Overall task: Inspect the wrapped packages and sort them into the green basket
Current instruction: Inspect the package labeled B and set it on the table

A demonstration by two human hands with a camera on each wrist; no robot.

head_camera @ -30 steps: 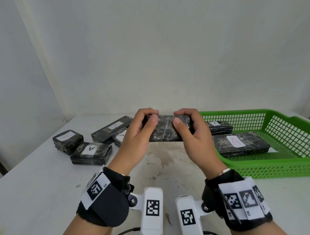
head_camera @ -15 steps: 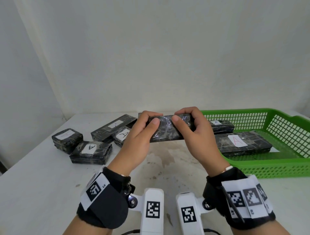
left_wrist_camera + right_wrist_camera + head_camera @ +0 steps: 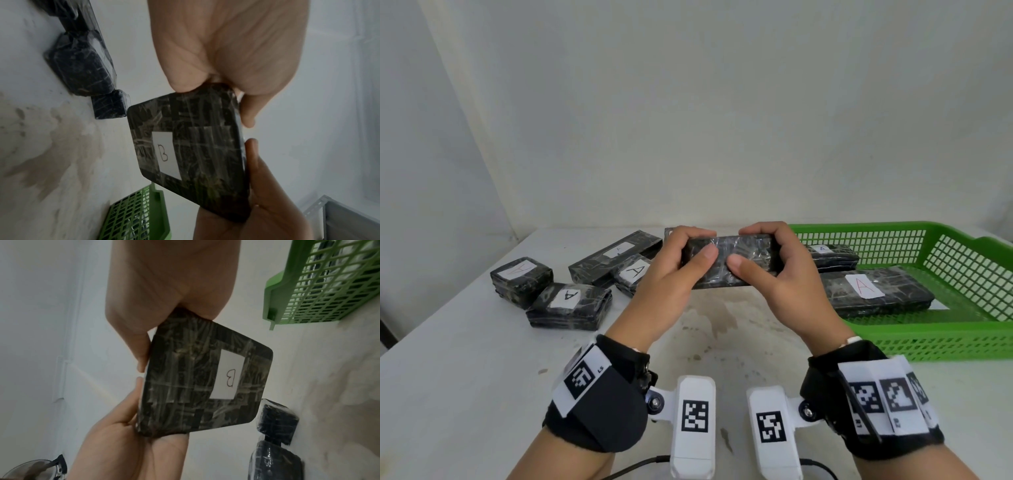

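On the white table (image 3: 465, 359), far to the left of the green basket (image 3: 962, 339), sits a small black wrapped block (image 3: 521, 281) with a white label that has a red A on it. Just beside it, a bit closer to the basket, lies a flat black pack (image 3: 569, 305) with a black A on its label. Behind that one lies a long black pack (image 3: 616, 257) with a small label, and touching its front is another pack (image 3: 633, 274) with a black A. Next comes the left hand (image 3: 674, 274). Its fingers are curled over the top of the held pack (image 3: 726, 263) and its thumb presses the near side, so it grips the left end. The held pack is black, shiny with clear wrap, and is up in the air over the table, just to the left of the basket. In the wrist views its under side shows a white label (image 3: 166, 154) with a B on it. The right hand (image 3: 787, 284) grips the right end the same way, fingers over the top and thumb on the near side. Inside the basket lie two more packs: a long one (image 3: 876, 291) near the front with a red A, and a second one (image 3: 832, 257) behind it with a small label. The table has brown stains (image 3: 715, 318) under the hands.
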